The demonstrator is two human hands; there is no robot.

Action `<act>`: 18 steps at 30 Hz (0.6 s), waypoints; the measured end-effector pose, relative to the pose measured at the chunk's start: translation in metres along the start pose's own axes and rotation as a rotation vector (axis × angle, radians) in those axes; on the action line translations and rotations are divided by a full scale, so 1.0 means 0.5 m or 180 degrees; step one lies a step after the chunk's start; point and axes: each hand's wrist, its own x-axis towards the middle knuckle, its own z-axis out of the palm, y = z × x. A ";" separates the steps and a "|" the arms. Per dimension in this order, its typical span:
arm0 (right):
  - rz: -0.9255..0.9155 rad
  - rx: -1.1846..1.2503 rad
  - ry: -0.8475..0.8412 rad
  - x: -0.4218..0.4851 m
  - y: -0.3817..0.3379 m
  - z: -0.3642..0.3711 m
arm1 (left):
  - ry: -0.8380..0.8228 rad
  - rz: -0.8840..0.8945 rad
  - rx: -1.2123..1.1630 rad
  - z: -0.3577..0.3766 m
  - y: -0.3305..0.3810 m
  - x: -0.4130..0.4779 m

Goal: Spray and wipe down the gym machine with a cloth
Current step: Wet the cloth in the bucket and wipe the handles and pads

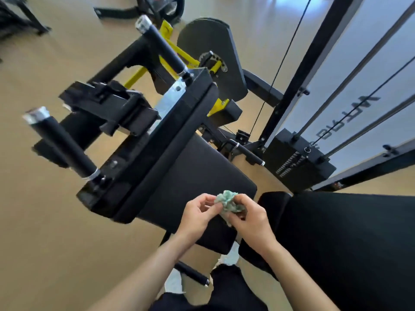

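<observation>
Crumpled pale-green cloth [228,204] sits bunched between both of the person's hands. It is held in the air just over the near corner of the gym machine's black padded seat [197,173], and as far as I can tell it is not resting on it. The left hand [198,214] pinches one edge of the wad between thumb and fingers [207,197]. The right hand [250,218] has its fingers curled round the other side, so both hands are grasping the cloth and neither hangs loose. From where I stand it looks like someone regathering the rag to turn a fresh face outward before wiping. That would explain why it is held up close to the body and not pressed on any surface. Wadded like this, the cloth has hardly any long axis. If anything, the lump stretches a little from the left hand down toward the right palm, with its ruffled top pointing away from the person toward the machine. The machine itself runs off diagonally. Its upright black back pad [175,142] has its long edge running from lower left to upper right, and two black foam-grip handles with silver end caps [62,144] jut up and to the left. A black weight stack [298,158] stands off to the right. I see no spray bottle in view, so I judge that wiping, not spraying, is the step in hand.
</observation>
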 end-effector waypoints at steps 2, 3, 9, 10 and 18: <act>-0.0018 -0.0119 -0.0061 -0.036 -0.024 0.027 | 0.0073 0.0028 -0.0148 -0.040 -0.008 -0.044; -0.0008 -0.0154 -0.0069 -0.054 -0.038 0.042 | 0.0122 0.0026 -0.0229 -0.059 -0.011 -0.066; -0.0093 -0.0360 0.0155 -0.141 -0.133 0.151 | 0.0227 0.0078 -0.0950 -0.162 -0.020 -0.196; -0.0137 -0.0353 0.0171 -0.151 -0.147 0.168 | 0.0223 0.0085 -0.1060 -0.181 -0.021 -0.214; -0.0579 -0.0122 0.0612 -0.176 -0.284 0.262 | 0.0455 0.0496 -0.1298 -0.347 0.012 -0.299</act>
